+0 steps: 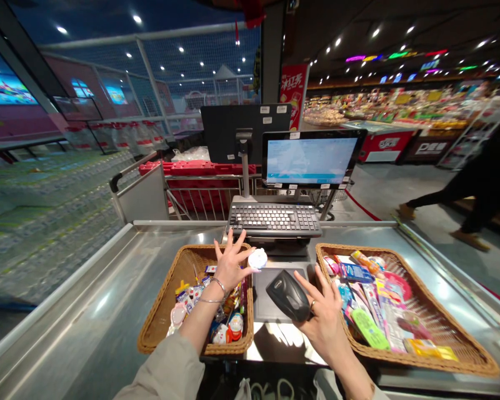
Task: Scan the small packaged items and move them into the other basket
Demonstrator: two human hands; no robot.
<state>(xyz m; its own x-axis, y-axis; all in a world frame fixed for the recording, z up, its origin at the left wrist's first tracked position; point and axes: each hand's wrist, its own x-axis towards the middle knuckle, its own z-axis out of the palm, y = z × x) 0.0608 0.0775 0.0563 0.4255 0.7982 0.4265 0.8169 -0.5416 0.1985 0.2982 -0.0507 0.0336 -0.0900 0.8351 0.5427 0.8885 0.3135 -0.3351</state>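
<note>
Between the thumb and index finger of my left hand (230,265) is a small white round item (257,259); its exact kind is too bright to make out. The other fingers of that hand are spread. My right hand (327,319) grips a black handheld barcode scanner (290,295), whose head points left toward the white item. Beneath my left arm lies a wicker basket (160,303) of small wrapped sweets and toys. To the right of my right hand, a second wicker basket (462,328) holds packaged goods, among them a green pack (369,329).
A black keyboard (275,218) and a lit monitor (312,160) stand beyond the metal counter (112,289). Behind them is a metal cart (204,194) with red contents. At the right, a person in dark clothes (479,172) walks on the shop floor. Stacked bottles (58,216) fill the left.
</note>
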